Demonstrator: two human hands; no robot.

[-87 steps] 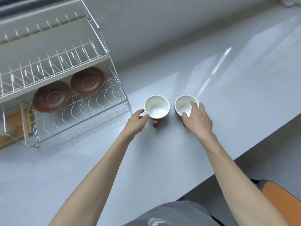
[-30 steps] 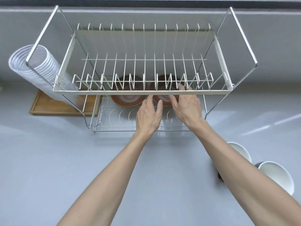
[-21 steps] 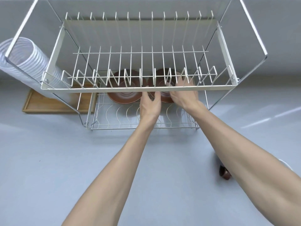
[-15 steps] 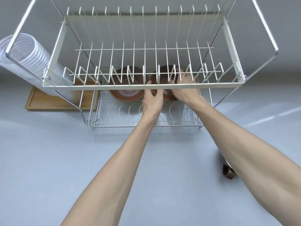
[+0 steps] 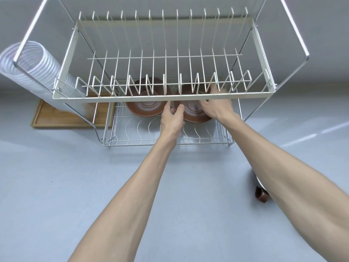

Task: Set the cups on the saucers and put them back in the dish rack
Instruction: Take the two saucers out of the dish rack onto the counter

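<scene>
Both hands have slid deeper under the dish rack (image 5: pixel 162 98)'s upper tier; left hand (image 5: pixel 172 121) and right hand (image 5: pixel 217 108) grasp the right saucer (image 5: pixel 192 112), with the other saucer (image 5: pixel 145 106) at 9 o'clock.

You're in a kitchen. See the white two-tier wire dish rack (image 5: pixel 162 97), grey countertop (image 5: pixel 56 186), brown round saucers (image 5: pixel 147 106), wooden tray (image 5: pixel 62 118).
</scene>
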